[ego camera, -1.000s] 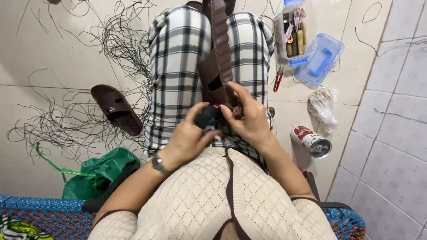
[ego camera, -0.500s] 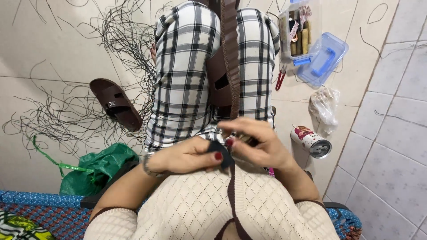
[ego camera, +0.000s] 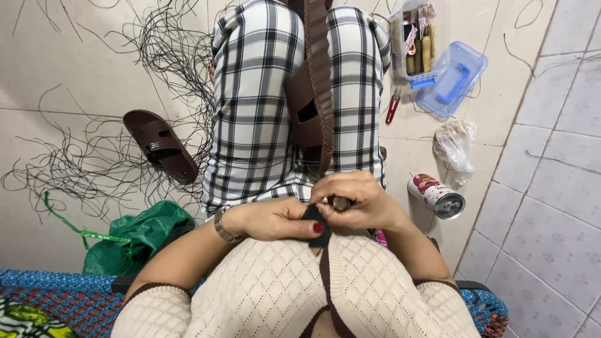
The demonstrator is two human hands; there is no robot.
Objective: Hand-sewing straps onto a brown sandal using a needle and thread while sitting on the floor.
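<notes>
A: What packaging do you have on the floor to your right?

B: You have a clear plastic box [ego camera: 414, 44] at the top, open, with spools and small items standing inside. Its clear blue lid [ego camera: 452, 80] with a darker blue handle lies just beside it, tilted.

A: Below that?

B: A crumpled clear plastic bag [ego camera: 455, 144], contents pale, unclear. Near it a can [ego camera: 436, 195] lies on its side, its label red and white, metal end facing you.

A: To your left?

B: A green plastic bag [ego camera: 141, 235], bunched, beside the blue woven mat. No signs or screens.
</notes>
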